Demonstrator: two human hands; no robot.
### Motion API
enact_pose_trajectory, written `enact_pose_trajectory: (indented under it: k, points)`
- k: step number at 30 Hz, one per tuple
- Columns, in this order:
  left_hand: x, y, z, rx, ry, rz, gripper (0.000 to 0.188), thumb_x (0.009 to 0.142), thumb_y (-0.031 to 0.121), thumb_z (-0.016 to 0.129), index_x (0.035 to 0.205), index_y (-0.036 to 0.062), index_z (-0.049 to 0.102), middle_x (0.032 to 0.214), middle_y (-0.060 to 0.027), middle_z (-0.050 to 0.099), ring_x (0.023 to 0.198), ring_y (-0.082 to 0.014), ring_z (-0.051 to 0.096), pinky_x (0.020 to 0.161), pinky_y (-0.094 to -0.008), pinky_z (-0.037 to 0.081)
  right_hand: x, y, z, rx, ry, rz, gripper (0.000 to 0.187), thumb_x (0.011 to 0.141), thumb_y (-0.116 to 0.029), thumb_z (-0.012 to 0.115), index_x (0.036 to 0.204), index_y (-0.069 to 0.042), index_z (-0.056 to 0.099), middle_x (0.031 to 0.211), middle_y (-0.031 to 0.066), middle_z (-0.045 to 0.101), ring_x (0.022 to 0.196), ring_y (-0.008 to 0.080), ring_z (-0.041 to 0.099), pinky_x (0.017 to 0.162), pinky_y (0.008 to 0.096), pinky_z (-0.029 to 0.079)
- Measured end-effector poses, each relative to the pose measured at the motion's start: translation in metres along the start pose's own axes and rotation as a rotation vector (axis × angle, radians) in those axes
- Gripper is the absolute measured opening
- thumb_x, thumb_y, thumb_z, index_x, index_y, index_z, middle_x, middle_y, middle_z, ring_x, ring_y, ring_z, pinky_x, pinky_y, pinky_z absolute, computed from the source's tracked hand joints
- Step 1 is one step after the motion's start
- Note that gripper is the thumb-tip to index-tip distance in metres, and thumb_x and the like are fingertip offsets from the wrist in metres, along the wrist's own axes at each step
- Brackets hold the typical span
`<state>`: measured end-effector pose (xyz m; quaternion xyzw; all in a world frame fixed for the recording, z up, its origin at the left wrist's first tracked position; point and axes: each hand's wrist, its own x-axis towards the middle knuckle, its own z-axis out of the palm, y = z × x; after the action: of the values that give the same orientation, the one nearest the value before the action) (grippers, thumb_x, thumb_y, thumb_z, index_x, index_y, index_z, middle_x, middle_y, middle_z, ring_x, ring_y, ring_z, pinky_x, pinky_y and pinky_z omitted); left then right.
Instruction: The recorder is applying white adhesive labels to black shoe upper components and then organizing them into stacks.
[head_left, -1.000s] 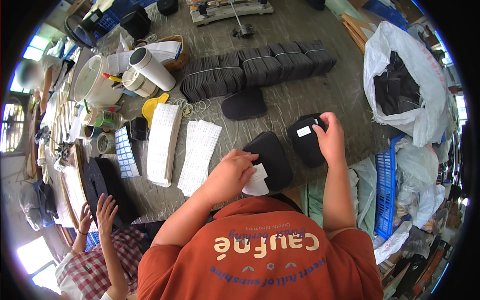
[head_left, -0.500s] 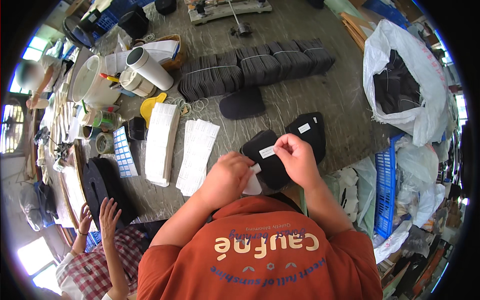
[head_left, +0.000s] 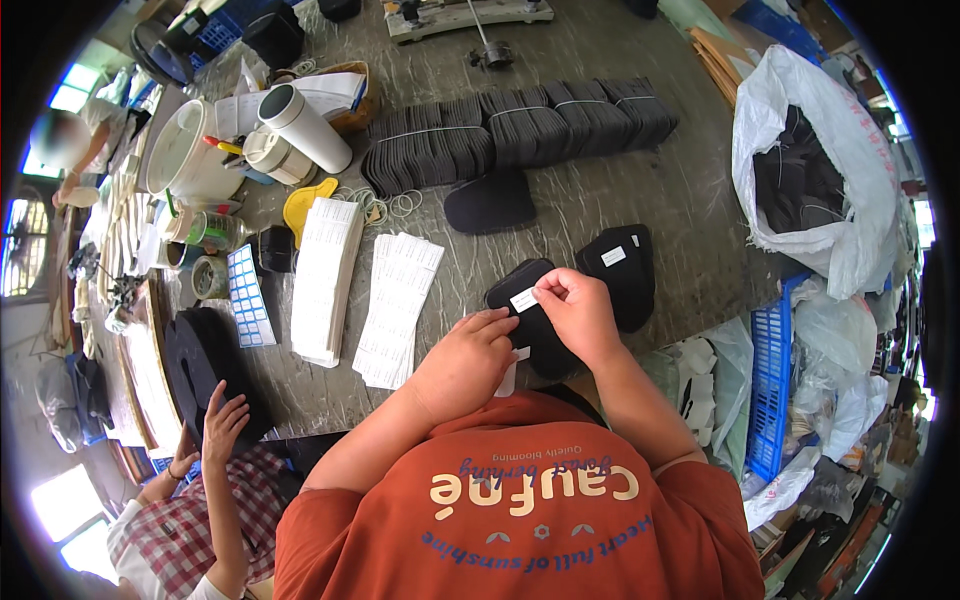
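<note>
A black, rounded pad (head_left: 540, 345) lies on the table in front of me, and a white label (head_left: 523, 300) rests on its upper part. Thumb and forefinger of my right hand (head_left: 575, 312) pinch the right end of that label. My left hand (head_left: 465, 362) is at the pad's left edge, its fingers curled and closed over a white label strip (head_left: 508, 378) that shows below them. Part of the pad is hidden by my hands. Just to the right lies another black pad (head_left: 630, 290) with a white label on it. Further off is a single unlabelled black pad (head_left: 490, 203).
Banded stacks of black pads (head_left: 430, 150) stretch across the table. White label sheets (head_left: 400, 310) lie left, beside a blue-and-white sticker sheet (head_left: 248, 300). A co-worker's hand (head_left: 224, 425) touches black pieces (head_left: 200, 370). At right are a white sack (head_left: 760, 200) and a blue crate (head_left: 768, 390).
My left hand has moved closer to the pad, its fingers now by the label. My right hand has shifted slightly left along with the label. The co-worker's hands have moved onto the black pieces.
</note>
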<state>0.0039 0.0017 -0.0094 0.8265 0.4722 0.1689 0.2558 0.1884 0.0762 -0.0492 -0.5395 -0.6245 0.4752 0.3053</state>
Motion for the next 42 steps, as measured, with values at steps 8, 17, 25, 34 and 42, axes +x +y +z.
enact_pose_trajectory:
  k: [8,17,25,34,42]
  points:
    - [0.008,0.001,0.0,0.044,0.002,0.039,0.012,0.082,0.01,0.06,0.082,-0.0022,0.061,0.126,-0.0194,0.058,0.107,-0.0288,0.056,0.097,-0.0402,0.042,-0.001,0.001,0.001,-0.032,0.023,-0.01,0.007,0.081,-0.008,0.068,0.08,-0.001,0.066,0.072,0.0119,0.067,0.063,0.0223,0.066,0.058,0.0309,0.05]
    - [0.019,0.001,0.002,0.154,-0.022,0.076,0.014,0.081,0.014,0.059,0.078,0.001,0.062,0.13,-0.0173,0.055,0.093,-0.0239,0.053,0.093,-0.0377,0.041,0.003,-0.018,0.002,-0.26,0.115,0.042,0.024,0.074,-0.007,0.074,0.091,-0.001,0.058,0.07,0.0115,0.065,0.065,0.0293,0.065,0.06,0.0375,0.051]
    - [0.016,-0.004,-0.008,0.036,-0.077,0.034,0.008,0.077,0.008,0.062,0.078,-0.0006,0.062,0.135,-0.0165,0.053,0.1,-0.0274,0.053,0.093,-0.0388,0.042,0.01,-0.003,-0.011,-0.289,0.143,-0.152,0.015,0.076,-0.004,0.072,0.082,0.0,0.058,0.072,0.0121,0.062,0.066,0.0309,0.062,0.062,0.037,0.05]
    - [0.012,-0.005,-0.008,-0.178,-0.026,-0.029,0.01,0.083,0.006,0.062,0.081,-0.0031,0.063,0.133,-0.0183,0.054,0.115,-0.0337,0.049,0.097,-0.0401,0.042,0.01,-0.005,-0.022,-0.258,0.041,-0.09,0.017,0.079,-0.008,0.072,0.082,0.0,0.057,0.069,0.0103,0.06,0.063,0.0188,0.058,0.06,0.0333,0.047]
    - [0.011,-0.002,-0.014,-0.43,0.05,-0.2,0.011,0.087,0.008,0.061,0.089,-0.0022,0.065,0.104,-0.0172,0.064,0.103,-0.0314,0.056,0.087,-0.0372,0.048,0.029,0.023,-0.094,-0.402,0.336,-0.199,0.014,0.082,-0.006,0.068,0.087,-0.002,0.056,0.074,0.0099,0.058,0.065,0.0184,0.055,0.062,0.0319,0.046]
